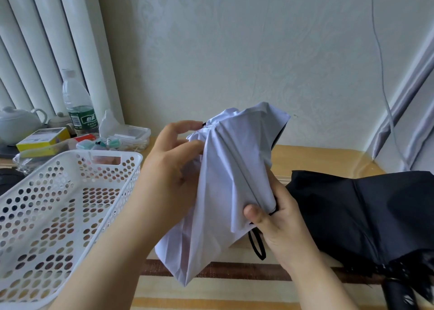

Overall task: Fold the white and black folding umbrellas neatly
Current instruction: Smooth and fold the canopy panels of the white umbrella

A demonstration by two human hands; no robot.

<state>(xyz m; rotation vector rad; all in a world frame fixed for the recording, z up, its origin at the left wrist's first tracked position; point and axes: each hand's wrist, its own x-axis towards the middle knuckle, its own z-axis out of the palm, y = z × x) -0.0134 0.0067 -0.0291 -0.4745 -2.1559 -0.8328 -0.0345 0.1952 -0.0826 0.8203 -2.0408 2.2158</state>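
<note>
A person's two bare hands hold a white fabric folding umbrella (232, 182) up over a light wooden tabletop (312, 158), seen from above. The umbrella is collapsed, its loose canopy hanging in crumpled folds, tilted so its top points up and away toward a pale patterned wall (234, 39).

The left hand (171, 166) is on the upper left side of the canopy, fingers curled, thumb and fingertips pinching the gathered cloth near the top. The right hand (279, 225) grips the lower end of the umbrella, thumb pressed onto the white fabric and fingers wrapped behind it. A thin black wrist loop (257, 245) dangles just below this hand.

To the right, a black fabric folding umbrella (361, 215) lies on the tabletop, canopy loose and unfolded, with its dark handle (397, 294) pointing toward the lower right corner. It sits just behind the right hand.

To the left stands a white perforated plastic basket (58, 204). Behind it are a clear plastic water bottle with a green label (77, 103), a white ceramic teapot (18, 121), a yellow box (43, 139) and a clear plastic container (133, 135). A white ribbed radiator (47, 39) stands on the far left, and a thin grey cable (381, 74) hangs down the wall on the right.
</note>
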